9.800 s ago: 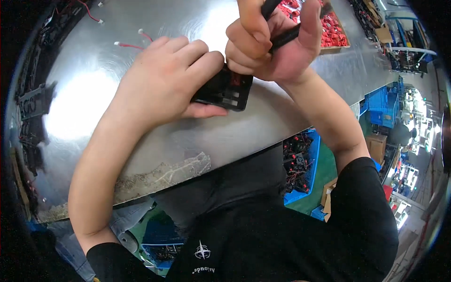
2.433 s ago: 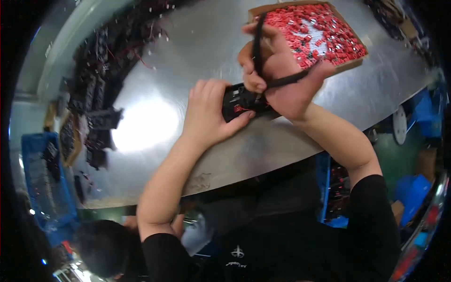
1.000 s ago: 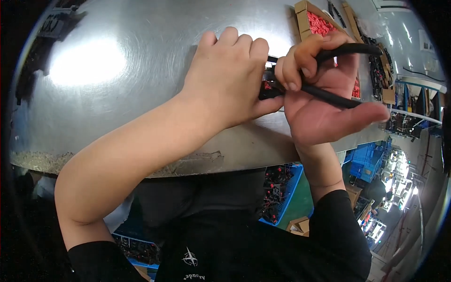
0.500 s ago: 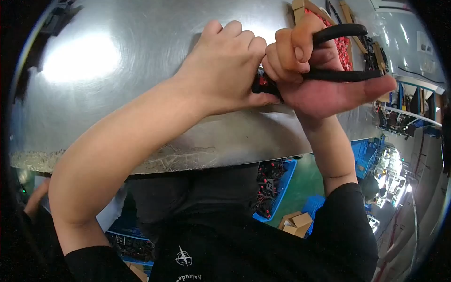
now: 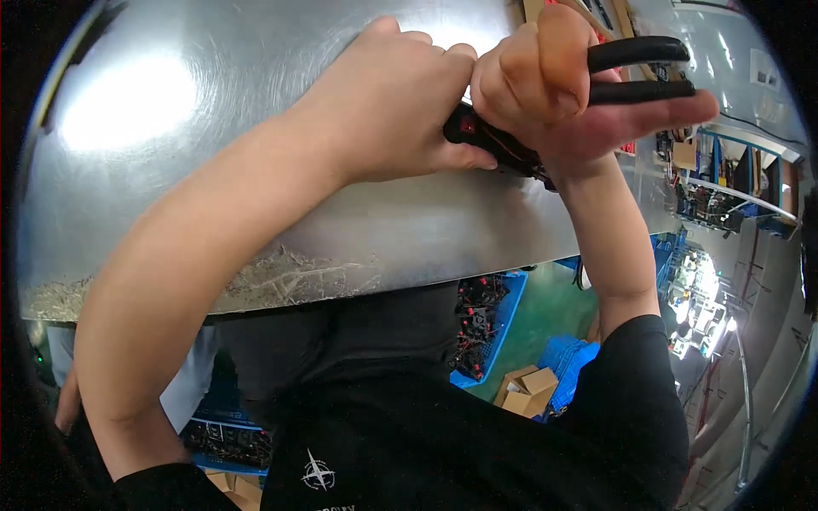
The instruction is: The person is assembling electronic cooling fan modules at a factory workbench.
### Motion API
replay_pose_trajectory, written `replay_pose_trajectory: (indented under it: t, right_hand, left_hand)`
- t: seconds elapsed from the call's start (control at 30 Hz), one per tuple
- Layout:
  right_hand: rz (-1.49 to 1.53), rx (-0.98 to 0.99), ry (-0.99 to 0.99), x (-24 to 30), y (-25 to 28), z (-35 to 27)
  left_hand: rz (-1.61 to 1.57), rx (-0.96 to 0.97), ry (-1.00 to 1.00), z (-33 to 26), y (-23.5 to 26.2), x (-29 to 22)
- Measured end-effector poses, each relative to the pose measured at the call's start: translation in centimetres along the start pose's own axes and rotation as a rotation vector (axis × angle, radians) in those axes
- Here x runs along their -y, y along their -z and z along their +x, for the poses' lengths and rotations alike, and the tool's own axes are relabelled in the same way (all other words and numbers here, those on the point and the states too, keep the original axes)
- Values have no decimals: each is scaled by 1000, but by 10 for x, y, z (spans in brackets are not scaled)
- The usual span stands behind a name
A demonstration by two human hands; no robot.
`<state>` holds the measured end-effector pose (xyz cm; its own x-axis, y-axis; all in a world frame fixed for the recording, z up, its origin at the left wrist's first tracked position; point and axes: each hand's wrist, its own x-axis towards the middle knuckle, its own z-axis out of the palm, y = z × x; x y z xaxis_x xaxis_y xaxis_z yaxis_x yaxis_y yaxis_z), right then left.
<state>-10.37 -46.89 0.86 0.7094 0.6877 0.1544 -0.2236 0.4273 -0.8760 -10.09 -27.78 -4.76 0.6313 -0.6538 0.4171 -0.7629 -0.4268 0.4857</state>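
Note:
My left hand (image 5: 388, 106) is closed on a black part with a small red piece (image 5: 467, 125), held above the metal table near its front edge. Its thumb lies along the part's near side. Pressed up against it, my right hand (image 5: 545, 85) grips pliers by their black handles (image 5: 639, 54), which point right and stand a narrow gap apart. The fingers wrap the upper handle and the thumb lies along the lower one. The pliers' jaws are hidden behind the hands, so where they bite cannot be seen. Thin wires show along the black part.
The metal table (image 5: 409, 226) has a worn front edge. Below it, a blue crate (image 5: 509, 319) holds black and red parts, beside an open cardboard box (image 5: 528, 390). Another crate of black parts (image 5: 226, 443) stands lower left, near another person's arm (image 5: 68, 400).
The pliers' handles have come closer together as my right hand squeezed. Both hands have shifted slightly up and away, and more of the black part shows below them.

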Motion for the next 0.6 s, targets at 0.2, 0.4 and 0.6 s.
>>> replay_pose_trajectory:
  t: [0.2, 0.4, 0.6]
  right_hand:
    - [-29, 407, 11, 3, 23, 26]
    - [24, 189, 141, -16, 35, 9]
    - [101, 578, 50, -2, 24, 32]
  left_hand:
    - [5, 54, 24, 5, -4, 0]
    - [-10, 42, 18, 7, -5, 1]
    - [-65, 30, -6, 4, -6, 6]
